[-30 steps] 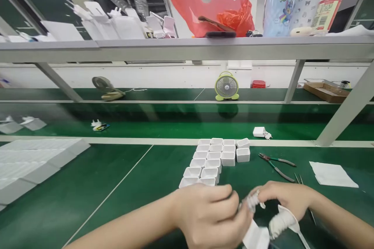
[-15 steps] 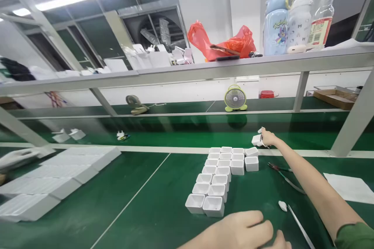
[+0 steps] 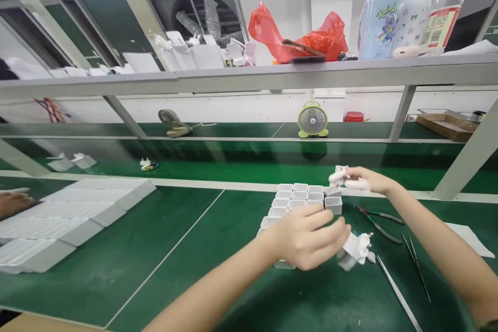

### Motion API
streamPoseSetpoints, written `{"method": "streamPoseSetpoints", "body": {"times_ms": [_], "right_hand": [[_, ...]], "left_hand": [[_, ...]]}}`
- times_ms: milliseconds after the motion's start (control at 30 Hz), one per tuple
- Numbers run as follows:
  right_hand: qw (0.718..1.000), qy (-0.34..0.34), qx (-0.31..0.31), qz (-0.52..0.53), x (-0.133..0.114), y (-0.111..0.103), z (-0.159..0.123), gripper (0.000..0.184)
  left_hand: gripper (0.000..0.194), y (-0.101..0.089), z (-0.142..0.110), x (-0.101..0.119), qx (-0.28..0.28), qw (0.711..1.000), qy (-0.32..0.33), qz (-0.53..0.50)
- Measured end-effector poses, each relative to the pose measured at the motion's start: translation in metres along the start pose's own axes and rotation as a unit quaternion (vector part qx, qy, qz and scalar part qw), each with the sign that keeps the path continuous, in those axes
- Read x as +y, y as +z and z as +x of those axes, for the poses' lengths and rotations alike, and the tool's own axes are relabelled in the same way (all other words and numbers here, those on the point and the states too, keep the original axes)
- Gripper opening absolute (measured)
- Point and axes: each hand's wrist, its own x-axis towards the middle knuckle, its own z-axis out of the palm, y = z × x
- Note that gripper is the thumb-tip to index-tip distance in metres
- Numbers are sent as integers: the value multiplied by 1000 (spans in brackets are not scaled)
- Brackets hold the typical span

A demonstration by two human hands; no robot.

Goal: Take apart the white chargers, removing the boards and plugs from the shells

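My left hand [image 3: 307, 238] is above the near part of the rows of small white plastic boxes [image 3: 299, 195], hiding several of them. Its curled fingers meet a blurred white plug part [image 3: 353, 252] with small prongs; the thumb is hidden. At the far end of the rows, my right hand [image 3: 371, 180], with white covers on its fingertips, pinches a small white plastic piece [image 3: 341, 169], partly hidden by the fingers. Just below it stand a tilted box [image 3: 333, 192] and an upright open box [image 3: 333, 206].
Green-handled pliers [image 3: 377, 222], dark tweezers [image 3: 417, 267] and a pale tweezer-like tool [image 3: 399, 293] lie at right, near white paper [image 3: 470, 238]. Long white blocks [image 3: 97, 210] lie left, beside another person's hand [image 3: 13, 203]. Behind are a shelf [image 3: 272, 71] and a green fan [image 3: 313, 119].
My left hand has moved up from the bottom edge, and the white plug part now shows at its fingertips. My right hand has turned slightly. The view has shifted.
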Motion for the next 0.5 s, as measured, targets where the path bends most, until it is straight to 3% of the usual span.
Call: {"method": "streamPoseSetpoints", "body": {"times_ms": [67, 133, 267, 367, 500], "right_hand": [[991, -33, -100, 79, -9, 16, -21, 80], [976, -47, -162, 137, -15, 30, -35, 79], [954, -56, -220, 198, -22, 41, -44, 71], [925, -72, -271, 256, -24, 45, -46, 70], [893, -74, -341, 285, -16, 62, -49, 80]], "left_hand": [[10, 3, 5, -11, 11, 1000, 27, 3], [15, 7, 11, -21, 15, 999, 37, 14], [16, 16, 19, -32, 32, 999, 36, 12], [13, 23, 21, -31, 10, 999, 7, -39], [12, 33, 26, -21, -4, 994, -17, -104]]}}
